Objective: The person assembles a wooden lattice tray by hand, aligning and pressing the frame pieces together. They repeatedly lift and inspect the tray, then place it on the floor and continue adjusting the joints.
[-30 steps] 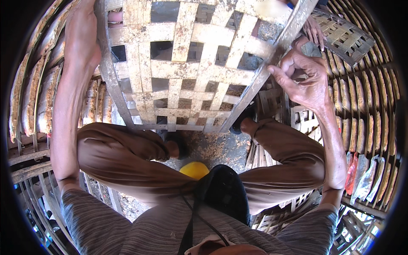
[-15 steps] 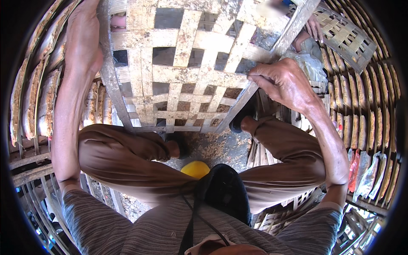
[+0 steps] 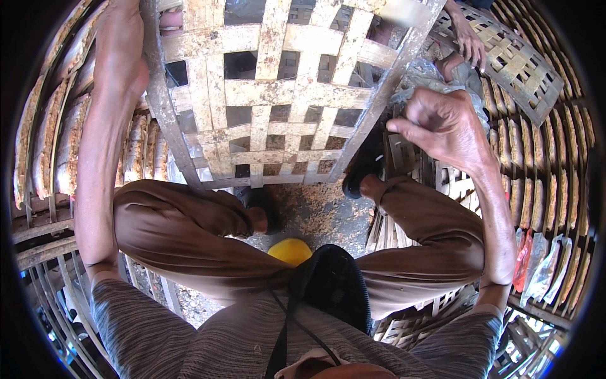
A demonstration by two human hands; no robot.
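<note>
In front of me stands a woven bamboo panel (image 3: 252, 91) with wooden side rails, tilted, its lower end near my left knee. My left hand (image 3: 123, 31) is beside its left rail at the upper edge of the picture; its fingers are cut off, so I cannot see their grip. To the right of the panel, my right hand (image 3: 439, 120) hangs apart from the right rail. Its fingers are loosely curled, the thumb stands away from them, and nothing shows between them.
At the upper right another person's hand (image 3: 468, 41) rests by a second woven panel (image 3: 514, 63). Stacked slatted racks (image 3: 536, 136) line the right side, others (image 3: 66, 129) the left. Clear plastic bags (image 3: 546, 268) hang at right. A yellow object (image 3: 290, 251) lies between my legs.
My right hand has come off the panel's right rail and moved slightly right. The panel has shifted a little up and left. The other person's hand shows more fully.
</note>
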